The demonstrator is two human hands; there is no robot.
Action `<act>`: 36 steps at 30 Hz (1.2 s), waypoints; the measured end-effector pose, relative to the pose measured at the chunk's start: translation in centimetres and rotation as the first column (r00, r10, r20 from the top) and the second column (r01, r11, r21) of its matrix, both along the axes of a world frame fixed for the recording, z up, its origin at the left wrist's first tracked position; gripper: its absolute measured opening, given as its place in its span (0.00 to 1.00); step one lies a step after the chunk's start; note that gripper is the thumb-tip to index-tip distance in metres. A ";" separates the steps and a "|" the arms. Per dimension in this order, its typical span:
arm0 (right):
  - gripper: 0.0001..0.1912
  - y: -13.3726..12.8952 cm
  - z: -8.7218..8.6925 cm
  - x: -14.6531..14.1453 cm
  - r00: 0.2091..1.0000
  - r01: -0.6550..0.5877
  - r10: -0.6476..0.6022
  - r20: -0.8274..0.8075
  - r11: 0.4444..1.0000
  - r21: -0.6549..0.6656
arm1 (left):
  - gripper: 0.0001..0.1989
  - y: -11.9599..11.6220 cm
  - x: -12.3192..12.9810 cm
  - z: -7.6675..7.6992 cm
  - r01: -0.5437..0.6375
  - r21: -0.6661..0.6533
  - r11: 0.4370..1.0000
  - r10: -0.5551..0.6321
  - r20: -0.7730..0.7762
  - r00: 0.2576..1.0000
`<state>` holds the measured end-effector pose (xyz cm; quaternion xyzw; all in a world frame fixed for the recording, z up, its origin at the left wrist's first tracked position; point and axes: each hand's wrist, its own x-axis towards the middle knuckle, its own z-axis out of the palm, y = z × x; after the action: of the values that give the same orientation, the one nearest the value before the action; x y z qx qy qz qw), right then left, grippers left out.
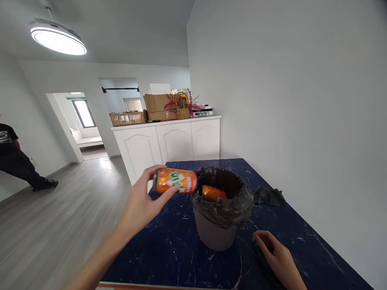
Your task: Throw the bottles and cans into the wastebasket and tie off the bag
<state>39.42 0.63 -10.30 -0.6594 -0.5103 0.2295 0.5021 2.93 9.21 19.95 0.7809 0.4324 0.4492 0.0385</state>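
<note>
An orange soda can (177, 180) lies sideways in my left hand (148, 201), thumb below and fingers over its top. Its far end is close to the rim of a grey trash bin (211, 233) lined with a black plastic bag (225, 211). Inside the bin's mouth a second orange can (212, 193) shows, tilted, its lower part hidden by the bag. My right hand (276, 255) is low over the table to the right of the bin, fingers bent with thumb and index close together. Something dark lies below that hand; what it is I cannot make out.
The bin stands on a dark blue marbled table (169, 245) against the right wall. Crumpled black plastic (268, 196) lies behind the bin. Farther off, a white cabinet (177, 141) carries cardboard boxes (159, 106) and a flower basket (183, 112). A person (18, 161) stands at far left.
</note>
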 end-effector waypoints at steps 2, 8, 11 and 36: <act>0.24 0.0 0.3 -0.1 1.000 0.004 -0.004 0.004 1.000 0.014 | 0.29 0.2 3.9 0.7 0.099 0.028 0.995 -0.098 -0.013 0.995; 0.24 0.0 1.0 -0.3 1.000 0.001 -0.001 -0.013 1.000 0.029 | 0.32 3.3 9.8 -0.8 0.251 -0.120 0.961 -0.272 -0.217 0.938; 0.23 0.0 0.9 -0.3 1.000 -0.007 0.007 -0.028 1.000 0.028 | 0.27 4.2 9.1 -1.3 0.197 -0.073 0.978 -0.206 -0.153 0.967; 0.13 3.6 22.8 -1.1 0.601 -0.324 0.316 -0.734 0.936 0.138 | 0.09 7.9 6.5 -1.3 -0.073 -0.228 0.971 -0.009 -0.336 0.942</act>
<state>38.32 4.21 12.47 -0.4071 -0.3682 0.5671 0.6141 9.41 17.15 18.60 0.8283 0.4960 0.2558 0.0503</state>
